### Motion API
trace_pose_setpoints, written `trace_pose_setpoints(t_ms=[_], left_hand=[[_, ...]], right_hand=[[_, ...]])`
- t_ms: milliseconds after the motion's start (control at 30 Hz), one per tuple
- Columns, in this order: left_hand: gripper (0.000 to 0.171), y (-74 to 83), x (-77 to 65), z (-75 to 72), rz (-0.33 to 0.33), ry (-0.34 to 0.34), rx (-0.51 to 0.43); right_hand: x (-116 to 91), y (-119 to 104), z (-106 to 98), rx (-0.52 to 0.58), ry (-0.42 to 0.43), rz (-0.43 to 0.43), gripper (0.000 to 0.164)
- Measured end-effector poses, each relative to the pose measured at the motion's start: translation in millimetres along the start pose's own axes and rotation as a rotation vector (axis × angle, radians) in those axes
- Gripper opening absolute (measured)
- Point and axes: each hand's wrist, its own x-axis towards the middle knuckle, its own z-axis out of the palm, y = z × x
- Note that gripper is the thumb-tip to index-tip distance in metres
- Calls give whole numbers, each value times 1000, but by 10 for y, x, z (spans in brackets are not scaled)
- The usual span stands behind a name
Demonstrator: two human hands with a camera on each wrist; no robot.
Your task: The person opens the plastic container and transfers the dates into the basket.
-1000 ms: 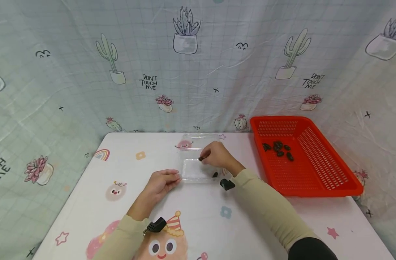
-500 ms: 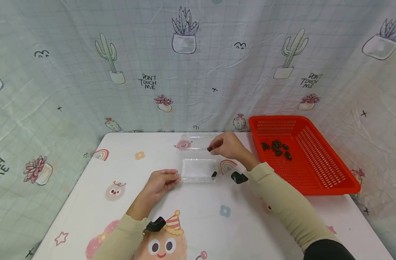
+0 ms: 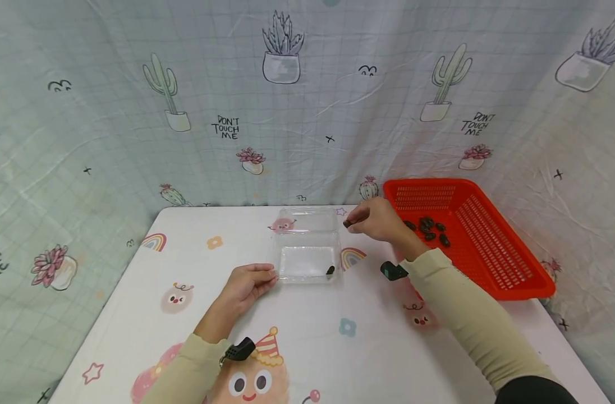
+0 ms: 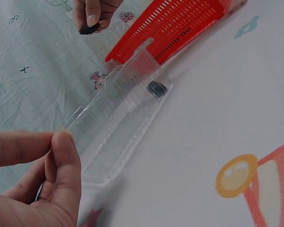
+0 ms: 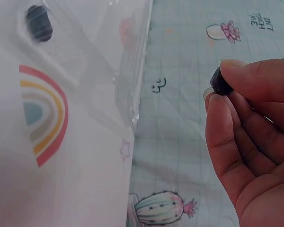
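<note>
My left hand (image 3: 248, 287) pinches the left edge of a clear plastic clamshell box (image 3: 307, 252), which lies on the table with its lid folded back. In the box's near right corner sits one small dark oval piece (image 3: 330, 270), also showing through the clear wall in the left wrist view. Between thumb and fingertips my right hand (image 3: 380, 220) holds another small dark, nut-sized piece (image 5: 220, 82). That hand is raised to the right of the box, overlapping the left rim of a red basket (image 3: 484, 241) in the head view.
Several dark oval pieces (image 3: 426, 223) lie in the left part of the red basket at the table's right side. Behind the white patterned table (image 3: 196, 314) hangs a cloth (image 3: 307, 101) printed with cacti.
My right hand has moved from over the box rightward and up toward the red basket, still holding the dark piece. My left hand has stayed at the box's left edge.
</note>
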Motion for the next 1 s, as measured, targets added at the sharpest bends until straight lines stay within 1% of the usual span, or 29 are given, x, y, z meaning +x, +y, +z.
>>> trace_pose_setpoints(t_ms=[233,433,600,767,1000], left_hand=[[40,4,1,5,1,6,2],[39,9,-1,-1,8,-16,-1],[41,9,2,-8,10,-26,-1],[41,-1,13,-9,10,-24,0],[38,-5,29,-7,5,-4,-2]], right_hand=[[-44,119,-154,-11,24,15,16],[-82,210,-269,-19,44,64,20],[-129,286,-352,-23,52,78,22],[-180,372,-445,-20,74,74,23],[-258,493,-579,-48,109,130,27]])
